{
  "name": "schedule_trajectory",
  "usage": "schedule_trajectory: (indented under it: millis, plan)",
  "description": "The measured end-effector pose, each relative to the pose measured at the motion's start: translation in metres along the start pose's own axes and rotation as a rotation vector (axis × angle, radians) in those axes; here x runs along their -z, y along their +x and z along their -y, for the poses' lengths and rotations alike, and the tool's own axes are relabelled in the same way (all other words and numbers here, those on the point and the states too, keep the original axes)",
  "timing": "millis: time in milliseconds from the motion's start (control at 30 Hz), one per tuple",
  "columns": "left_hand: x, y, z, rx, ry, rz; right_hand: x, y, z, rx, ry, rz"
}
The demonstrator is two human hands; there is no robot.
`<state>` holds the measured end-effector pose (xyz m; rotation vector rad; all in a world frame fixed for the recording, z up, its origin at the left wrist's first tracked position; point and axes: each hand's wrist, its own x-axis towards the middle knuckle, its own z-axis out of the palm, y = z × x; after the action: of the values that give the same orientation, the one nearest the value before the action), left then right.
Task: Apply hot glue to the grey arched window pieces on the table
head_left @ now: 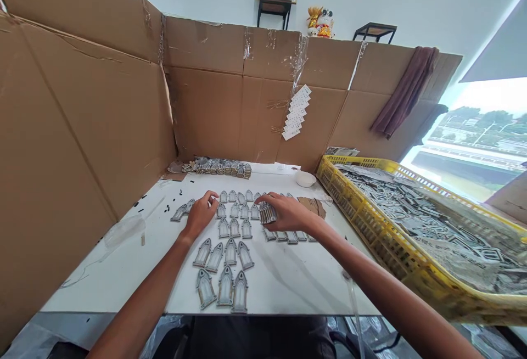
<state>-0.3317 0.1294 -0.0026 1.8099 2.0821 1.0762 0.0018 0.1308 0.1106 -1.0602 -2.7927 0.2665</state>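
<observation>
My right hand (pixel 286 212) is closed around a stack of small arched frames (pixel 268 213), held just above the white table (pixel 296 282). My left hand (pixel 202 212) is over the table at the left end of the upper rows, its fingers curled; whatever they hold, if anything, is too small to name. Between and below my hands, grey arched frames (pixel 225 286) lie flat in rows, with larger ones near the front edge. A few more frames (pixel 178 213) lie just left of my left hand. Other frames are partly hidden behind and under my right hand.
A yellow plastic crate (pixel 395 249) full of loose frames stands at the right. Stacked frames (pixel 222 167) line the table's back, near a white bowl (pixel 306 179). Cardboard walls (pixel 206 112) enclose the left and back. A torn cardboard piece (pixel 313 206) lies right of my right hand.
</observation>
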Motion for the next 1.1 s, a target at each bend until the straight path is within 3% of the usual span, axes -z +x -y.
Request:
schedule_trajectory:
  millis: [433, 767, 933, 1100]
  plan:
    - [0.001, -0.001, -0.003, 0.012, 0.011, 0.004, 0.007, -0.003, 0.000, 0.005, -0.008, -0.008]
    - [0.000, 0.000, 0.000, 0.006, 0.014, -0.003, 0.001, -0.003, -0.004, 0.028, -0.038, -0.122]
    - [0.000, 0.000, 0.000, -0.004, 0.013, -0.003, -0.003, -0.002, -0.011, 0.096, -0.089, -0.263]
    - [0.000, -0.001, -0.002, -0.005, 0.015, -0.005, -0.007, -0.001, -0.020, 0.112, -0.187, -0.531]
